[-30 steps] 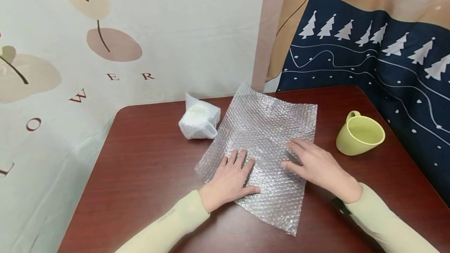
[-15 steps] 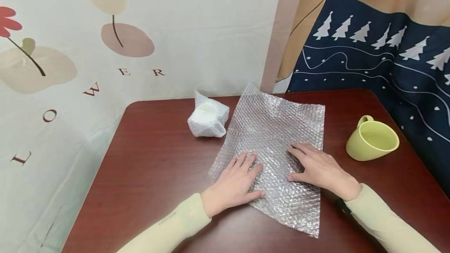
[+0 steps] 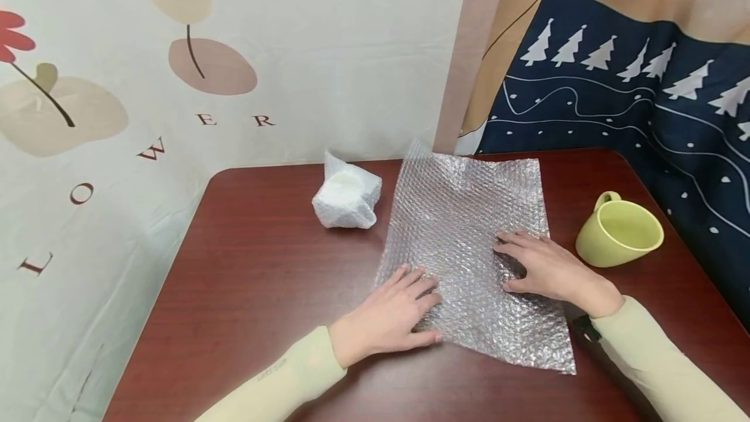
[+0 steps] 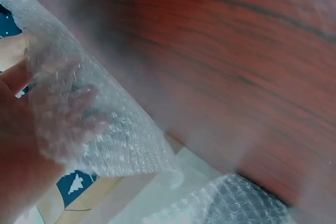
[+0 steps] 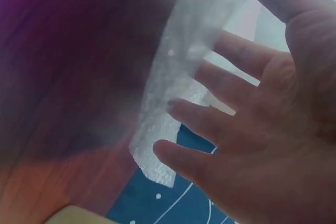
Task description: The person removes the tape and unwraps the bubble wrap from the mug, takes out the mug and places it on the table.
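Note:
A sheet of bubble wrap [image 3: 463,213] lies spread over the table, its far left corner lifting against the wall cloth. My left hand [image 3: 395,311] rests on the sheet's near left part with fingers extended. On the right side of the sheet, my right hand [image 3: 545,269] touches it with its fingers spread apart from the thumb. The left wrist view shows the bubble wrap [image 4: 121,124] overlapping the fingers. In the right wrist view, the fingers [image 5: 199,119] reach to the bubble wrap [image 5: 157,145]. Neither hand grips anything.
A bubble-wrapped bundle [image 3: 346,197] sits left of the sheet on the dark red table [image 3: 246,279]. A yellow-green mug [image 3: 618,233] stands at the right, close to my right hand. Printed cloth [image 3: 328,51] hangs behind the table.
The bubble wrap has turned so its near end lies further right. My right hand has shifted slightly right with it. The head view has swung a little left.

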Demonstrator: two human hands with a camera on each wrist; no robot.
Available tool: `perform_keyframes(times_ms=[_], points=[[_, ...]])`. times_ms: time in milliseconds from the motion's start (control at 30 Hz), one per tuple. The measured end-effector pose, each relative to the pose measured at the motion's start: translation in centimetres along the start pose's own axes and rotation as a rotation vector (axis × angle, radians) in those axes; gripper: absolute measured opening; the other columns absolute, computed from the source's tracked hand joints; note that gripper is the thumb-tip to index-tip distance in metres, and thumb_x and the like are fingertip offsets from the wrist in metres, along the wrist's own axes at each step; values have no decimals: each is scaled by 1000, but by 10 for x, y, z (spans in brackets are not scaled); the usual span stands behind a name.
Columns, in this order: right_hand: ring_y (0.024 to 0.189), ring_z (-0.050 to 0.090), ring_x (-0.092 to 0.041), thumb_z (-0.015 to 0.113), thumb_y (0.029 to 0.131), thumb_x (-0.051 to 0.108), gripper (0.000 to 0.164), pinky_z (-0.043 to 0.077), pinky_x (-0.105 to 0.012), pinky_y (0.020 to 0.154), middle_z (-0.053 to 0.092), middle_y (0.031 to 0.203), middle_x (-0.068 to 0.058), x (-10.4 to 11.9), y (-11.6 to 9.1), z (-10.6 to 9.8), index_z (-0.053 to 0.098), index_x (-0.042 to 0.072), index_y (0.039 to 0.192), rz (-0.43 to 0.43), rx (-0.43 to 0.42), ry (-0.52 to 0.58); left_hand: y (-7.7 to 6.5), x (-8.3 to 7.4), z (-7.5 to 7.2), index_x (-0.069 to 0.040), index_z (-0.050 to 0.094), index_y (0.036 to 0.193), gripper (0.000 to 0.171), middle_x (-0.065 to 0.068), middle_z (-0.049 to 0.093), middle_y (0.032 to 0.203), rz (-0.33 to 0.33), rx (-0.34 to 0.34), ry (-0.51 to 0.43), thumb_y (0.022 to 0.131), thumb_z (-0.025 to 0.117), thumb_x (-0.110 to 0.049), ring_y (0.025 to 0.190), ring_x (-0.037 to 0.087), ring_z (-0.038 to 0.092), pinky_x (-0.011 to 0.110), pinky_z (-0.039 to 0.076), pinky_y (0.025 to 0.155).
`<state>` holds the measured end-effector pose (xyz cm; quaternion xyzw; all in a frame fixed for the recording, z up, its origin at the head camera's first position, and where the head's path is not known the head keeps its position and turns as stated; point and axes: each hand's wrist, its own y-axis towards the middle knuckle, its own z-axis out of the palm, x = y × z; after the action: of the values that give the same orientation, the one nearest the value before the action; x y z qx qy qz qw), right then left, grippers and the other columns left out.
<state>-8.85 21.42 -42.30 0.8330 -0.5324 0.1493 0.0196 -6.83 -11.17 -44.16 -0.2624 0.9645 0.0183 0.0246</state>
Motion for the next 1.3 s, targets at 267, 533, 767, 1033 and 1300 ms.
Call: perform_keyframes(times_ms=[267, 533, 767, 1033, 1300], points=[[143, 37, -54, 85, 84, 20, 65, 28, -79, 108, 48, 153, -25, -9, -4, -5, 61, 4, 142, 37, 36, 7, -2, -12, 2, -21, 67, 139, 65, 3, 60, 147, 79, 45, 46, 99, 50, -70, 138, 25, 54, 51, 37, 117], [141, 39, -54, 84, 85, 17, 59, 34, -73, 108, 48, 153, -26, -18, -10, -10, 64, 4, 138, 2, 47, 12, 2, -21, 5, -27, 63, 144, 64, 2, 55, 152, 121, 68, 68, 99, 50, -70, 140, 22, 51, 49, 41, 115], [143, 36, -54, 84, 86, 24, 60, 33, -69, 111, 47, 155, -24, -23, -12, -15, 64, 5, 140, 10, 82, 52, 6, -25, 6, -29, 59, 148, 64, 1, 51, 156, 143, 91, 48, 100, 47, -70, 143, 22, 48, 48, 42, 114], [143, 38, -53, 82, 86, 47, 77, 31, -75, 108, 48, 154, -25, -9, -22, -48, 58, 6, 146, -20, -45, 82, -2, -2, -14, -19, 56, 149, 64, 7, 51, 155, 177, -87, -27, 101, 54, -61, 145, 28, 44, 54, 30, 121], [151, 29, -45, 82, 85, 49, 86, 20, -71, 118, 35, 165, -16, 21, -24, -71, 48, 15, 156, -60, -212, 105, -26, 44, -37, -10, 56, 147, 77, 14, 45, 159, 48, -384, -48, 91, 69, -60, 152, 34, 32, 60, 20, 123]])
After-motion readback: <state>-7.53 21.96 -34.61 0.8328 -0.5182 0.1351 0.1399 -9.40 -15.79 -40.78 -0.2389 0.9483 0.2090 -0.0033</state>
